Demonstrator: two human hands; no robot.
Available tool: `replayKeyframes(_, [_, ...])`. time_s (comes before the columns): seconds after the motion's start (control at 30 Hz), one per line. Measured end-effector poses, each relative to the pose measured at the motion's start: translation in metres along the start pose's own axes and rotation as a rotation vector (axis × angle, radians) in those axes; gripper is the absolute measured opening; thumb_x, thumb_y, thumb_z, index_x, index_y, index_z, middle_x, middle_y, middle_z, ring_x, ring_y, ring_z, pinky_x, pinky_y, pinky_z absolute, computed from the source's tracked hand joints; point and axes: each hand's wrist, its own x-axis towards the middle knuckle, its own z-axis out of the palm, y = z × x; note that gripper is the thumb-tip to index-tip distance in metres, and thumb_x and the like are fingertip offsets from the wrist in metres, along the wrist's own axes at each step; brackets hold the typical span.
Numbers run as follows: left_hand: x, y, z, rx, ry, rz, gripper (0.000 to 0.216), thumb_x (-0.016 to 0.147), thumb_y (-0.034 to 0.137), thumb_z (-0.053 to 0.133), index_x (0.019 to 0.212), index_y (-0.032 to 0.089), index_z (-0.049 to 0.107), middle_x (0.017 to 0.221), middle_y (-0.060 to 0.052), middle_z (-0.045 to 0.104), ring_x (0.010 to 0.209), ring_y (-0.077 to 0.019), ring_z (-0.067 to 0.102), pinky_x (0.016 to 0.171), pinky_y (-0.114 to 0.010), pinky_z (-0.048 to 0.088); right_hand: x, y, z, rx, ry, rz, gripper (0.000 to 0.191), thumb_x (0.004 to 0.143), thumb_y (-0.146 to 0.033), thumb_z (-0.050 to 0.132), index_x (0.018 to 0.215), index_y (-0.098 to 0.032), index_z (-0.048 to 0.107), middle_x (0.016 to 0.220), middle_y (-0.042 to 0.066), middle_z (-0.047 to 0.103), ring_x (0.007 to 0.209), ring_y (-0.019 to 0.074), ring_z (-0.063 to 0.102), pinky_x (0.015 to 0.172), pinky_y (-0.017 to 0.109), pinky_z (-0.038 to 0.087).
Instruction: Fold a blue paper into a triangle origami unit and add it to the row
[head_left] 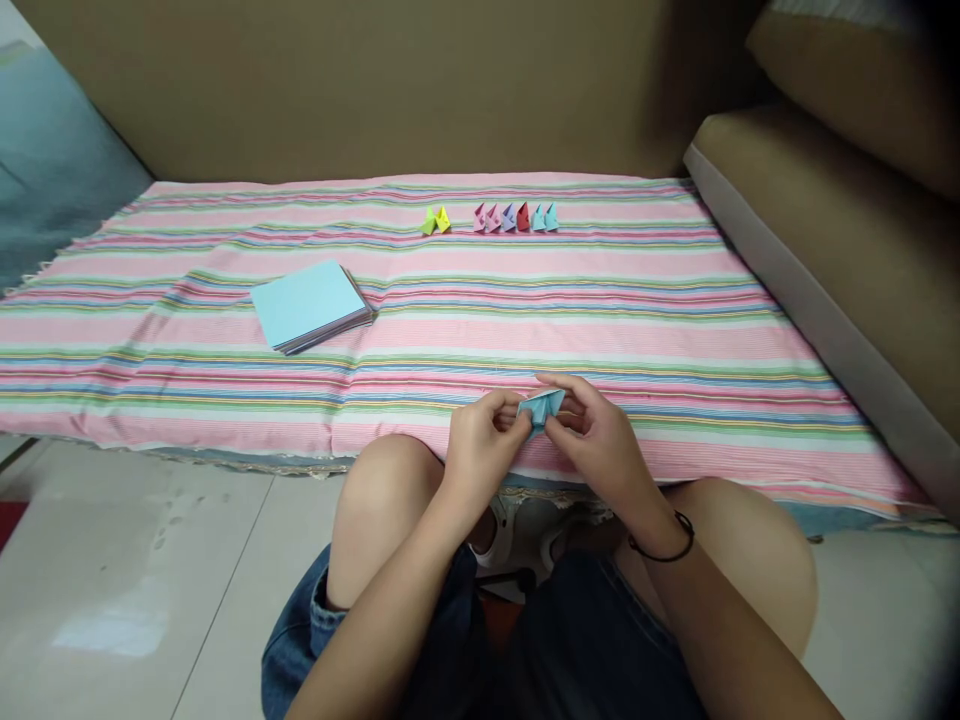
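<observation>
Both my hands meet over the near edge of a striped cloth (600, 300). My left hand (480, 445) and my right hand (596, 435) pinch a small folded light-blue paper piece (541, 407) between their fingertips. A black band circles my right wrist. Farther back on the cloth lies a stack of paper sheets (311, 305) with a light-blue sheet on top. A row of several small folded paper figures (516, 217) stands near the far edge, in pink, purple, red and blue, with a yellow-green pair (436, 220) at its left.
The striped cloth covers a low cushion against a brown wall (375, 90). A brown cushion (847, 230) rises on the right. My bare knees and denim shorts sit below the hands, over a pale tiled floor (127, 580).
</observation>
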Motion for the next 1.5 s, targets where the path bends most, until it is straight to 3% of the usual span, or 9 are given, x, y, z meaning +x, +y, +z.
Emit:
replayKeyframes(0.13, [-0.001,0.001,0.001,-0.030,0.021,0.011,0.014,0.072,0.009,0.059,0.084,0.015,0.064,0.077,-0.004,0.072,0.067,-0.0133,0.067,0.063,-0.021,0.051,0.001,0.002,-0.001,-0.015,0.035,0.008,0.036,0.077,-0.015,0.058,0.112,-0.021,0.061,0.108,0.006,0.067,0.091,0.0182,0.066,0.075,0.029,0.055])
replayKeyframes(0.4, [0.000,0.000,0.000,-0.072,0.031,0.018,0.006,0.075,0.013,0.058,0.076,0.017,0.063,0.075,-0.002,0.071,0.068,-0.0135,0.068,0.065,-0.021,0.052,0.000,0.002,0.000,0.019,0.016,0.011,0.032,0.080,-0.019,0.057,0.111,-0.023,0.063,0.102,0.005,0.067,0.081,0.0164,0.066,0.073,0.030,0.055])
replayKeyframes(0.73, [0.001,-0.004,-0.002,-0.104,-0.008,-0.002,0.005,0.076,0.018,0.059,0.073,0.015,0.062,0.072,-0.003,0.069,0.065,-0.0135,0.065,0.060,-0.021,0.048,-0.001,0.005,-0.001,-0.022,0.010,-0.009,0.032,0.080,-0.021,0.059,0.111,-0.024,0.063,0.105,0.005,0.068,0.087,0.0190,0.066,0.077,0.033,0.054])
replayKeyframes(1.07, [0.001,0.003,-0.005,-0.255,-0.208,-0.125,0.009,0.075,0.018,0.057,0.077,0.012,0.064,0.060,-0.001,0.062,0.055,-0.0097,0.057,0.052,-0.019,0.039,-0.001,0.005,-0.003,0.023,0.080,0.029,0.029,0.077,-0.030,0.065,0.104,-0.019,0.064,0.089,0.006,0.070,0.081,0.0215,0.066,0.074,0.035,0.054])
replayKeyframes(1.23, [0.000,0.006,-0.003,-0.324,-0.262,-0.139,0.014,0.074,0.026,0.064,0.079,0.013,0.061,0.067,-0.002,0.064,0.060,-0.0105,0.058,0.053,-0.019,0.040,0.000,0.003,-0.005,0.009,0.091,0.031,0.029,0.075,-0.032,0.067,0.101,-0.019,0.064,0.082,0.005,0.068,0.077,0.0204,0.066,0.073,0.034,0.054])
replayKeyframes(1.4, [0.002,-0.002,-0.003,-0.227,-0.272,-0.133,0.015,0.074,0.028,0.063,0.072,0.015,0.056,0.056,0.003,0.056,0.049,-0.0071,0.048,0.045,-0.017,0.031,-0.001,0.000,-0.006,-0.045,0.053,0.055,0.031,0.074,-0.028,0.066,0.104,-0.019,0.064,0.074,0.001,0.063,0.069,0.0174,0.063,0.067,0.031,0.052])
replayKeyframes(1.5, [0.002,-0.007,-0.003,-0.100,-0.216,-0.091,0.012,0.075,0.026,0.060,0.073,0.015,0.057,0.055,0.003,0.054,0.048,-0.0076,0.047,0.047,-0.018,0.032,-0.002,-0.003,-0.004,-0.111,0.054,0.042,0.028,0.075,-0.025,0.064,0.103,-0.019,0.064,0.074,0.001,0.064,0.067,0.0164,0.062,0.064,0.029,0.051])
